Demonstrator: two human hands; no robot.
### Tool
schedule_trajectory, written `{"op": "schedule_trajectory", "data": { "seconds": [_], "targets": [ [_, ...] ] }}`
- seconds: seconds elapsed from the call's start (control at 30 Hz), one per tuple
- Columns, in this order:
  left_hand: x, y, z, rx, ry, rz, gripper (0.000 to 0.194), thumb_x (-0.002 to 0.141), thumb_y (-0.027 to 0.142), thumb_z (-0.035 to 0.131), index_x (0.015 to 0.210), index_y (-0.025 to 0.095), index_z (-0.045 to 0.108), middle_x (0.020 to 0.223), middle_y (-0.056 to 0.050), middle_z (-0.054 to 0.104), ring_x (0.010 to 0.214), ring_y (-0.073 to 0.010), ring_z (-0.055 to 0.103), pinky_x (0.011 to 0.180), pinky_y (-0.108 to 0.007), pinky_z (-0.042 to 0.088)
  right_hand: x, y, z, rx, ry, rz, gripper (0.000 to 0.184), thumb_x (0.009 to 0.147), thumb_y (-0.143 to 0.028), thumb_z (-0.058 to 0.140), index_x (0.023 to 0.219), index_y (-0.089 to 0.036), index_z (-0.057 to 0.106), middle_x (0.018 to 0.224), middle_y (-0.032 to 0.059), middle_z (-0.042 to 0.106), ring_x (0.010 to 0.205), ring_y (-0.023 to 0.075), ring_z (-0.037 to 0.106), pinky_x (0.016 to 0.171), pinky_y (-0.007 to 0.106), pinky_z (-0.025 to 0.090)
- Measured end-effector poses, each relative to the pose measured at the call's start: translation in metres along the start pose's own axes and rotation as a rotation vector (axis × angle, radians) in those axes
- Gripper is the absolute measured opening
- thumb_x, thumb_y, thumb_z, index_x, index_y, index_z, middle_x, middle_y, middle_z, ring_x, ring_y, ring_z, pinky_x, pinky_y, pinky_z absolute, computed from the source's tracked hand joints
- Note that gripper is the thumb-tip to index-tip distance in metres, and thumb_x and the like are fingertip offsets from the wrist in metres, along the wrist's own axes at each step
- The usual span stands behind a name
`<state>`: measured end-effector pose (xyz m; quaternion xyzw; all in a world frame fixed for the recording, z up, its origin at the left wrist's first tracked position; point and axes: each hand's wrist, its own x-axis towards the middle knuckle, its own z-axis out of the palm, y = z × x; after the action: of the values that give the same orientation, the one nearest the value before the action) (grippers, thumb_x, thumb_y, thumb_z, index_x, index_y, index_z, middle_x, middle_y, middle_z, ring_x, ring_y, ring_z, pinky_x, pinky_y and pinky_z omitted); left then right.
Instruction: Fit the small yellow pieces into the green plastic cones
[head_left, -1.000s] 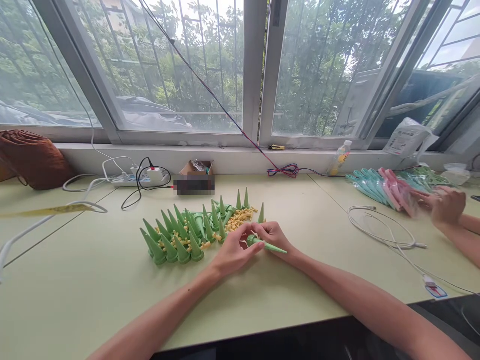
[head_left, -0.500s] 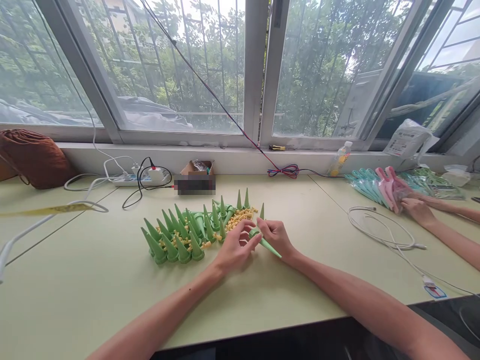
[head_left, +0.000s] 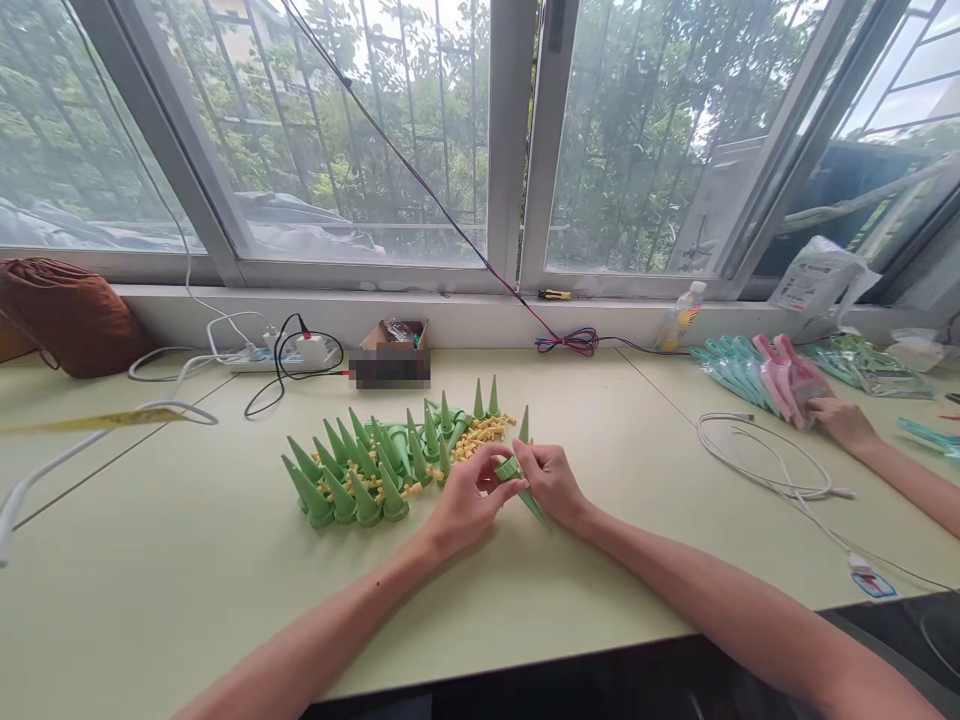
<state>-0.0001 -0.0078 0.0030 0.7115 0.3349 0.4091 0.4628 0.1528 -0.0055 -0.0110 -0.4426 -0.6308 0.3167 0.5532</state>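
My left hand curls its thumb and fingers around the ribbed cap end of a green plastic spike. Against it, my right hand is closed on the same spike near the cap, with the tapered point slanting down toward me. Whether cap and cone are joined is hidden by the fingers. Just beyond my right hand another green cone stands point up. To the left are rows of upright green spikes, and a pile of small yellow valve-like pieces lies behind my left hand.
At the right, another person's hand touches pink and teal plastic items. A coiled white cable lies between us. Along the window stand a small box, a power strip, a bottle and a brown bag.
The spike in my hands has tilted, its point swinging downward and left. My thumb and fingers have shifted slightly around the cap. At the right, one of the other person's hands has moved away.
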Motion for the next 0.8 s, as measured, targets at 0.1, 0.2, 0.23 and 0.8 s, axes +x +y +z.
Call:
{"op": "schedule_trajectory", "data": {
  "seconds": [0.1, 0.2, 0.23, 0.8],
  "targets": [
    [-0.0014, -0.0005, 0.0004, 0.178, 0.053, 0.152, 0.027, 0.084, 0.034, 0.069, 0.104, 0.019, 0.058, 0.068, 0.005, 0.05, 0.058, -0.0088, 0.049, 0.057, -0.022, 0.046, 0.0007, 0.001, -0.0003, 0.001, -0.011, 0.011, 0.054, 0.092, -0.05, 0.046, 0.051, -0.021, 0.027, 0.05, -0.0052, 0.022, 0.049, 0.008, 0.02, 0.046, 0.025, 0.019],
    [-0.0023, -0.0006, 0.0002, 0.294, 0.076, 0.266, 0.023, 0.086, 0.028, 0.067, 0.106, 0.019, 0.06, 0.075, 0.002, 0.059, 0.058, -0.0084, 0.05, 0.057, -0.021, 0.045, 0.001, 0.0017, -0.0005, 0.003, -0.018, 0.012, 0.055, 0.092, -0.052, 0.046, 0.05, -0.02, 0.028, 0.051, -0.0052, 0.022, 0.05, 0.0081, 0.021, 0.047, 0.025, 0.02],
    [-0.0025, -0.0006, 0.0, 0.321, 0.084, 0.291, 0.023, 0.086, 0.027, 0.067, 0.106, 0.02, 0.06, 0.078, 0.001, 0.061, 0.057, -0.0082, 0.05, 0.056, -0.021, 0.045, 0.001, 0.0017, -0.0005, 0.005, -0.019, 0.012, 0.055, 0.092, -0.052, 0.046, 0.05, -0.02, 0.029, 0.05, -0.0053, 0.022, 0.05, 0.0081, 0.021, 0.047, 0.025, 0.02],
    [-0.0071, 0.009, 0.0012, 0.336, 0.171, 0.268, 0.03, 0.084, 0.035, 0.068, 0.111, 0.023, 0.064, 0.107, -0.008, 0.071, 0.066, -0.0141, 0.064, 0.054, -0.025, 0.054, -0.0008, -0.0025, 0.0007, 0.057, -0.002, -0.015, 0.062, 0.095, -0.06, 0.041, 0.048, -0.019, 0.037, 0.044, -0.0037, 0.034, 0.044, 0.0083, 0.03, 0.045, 0.024, 0.028]
  ]
}}
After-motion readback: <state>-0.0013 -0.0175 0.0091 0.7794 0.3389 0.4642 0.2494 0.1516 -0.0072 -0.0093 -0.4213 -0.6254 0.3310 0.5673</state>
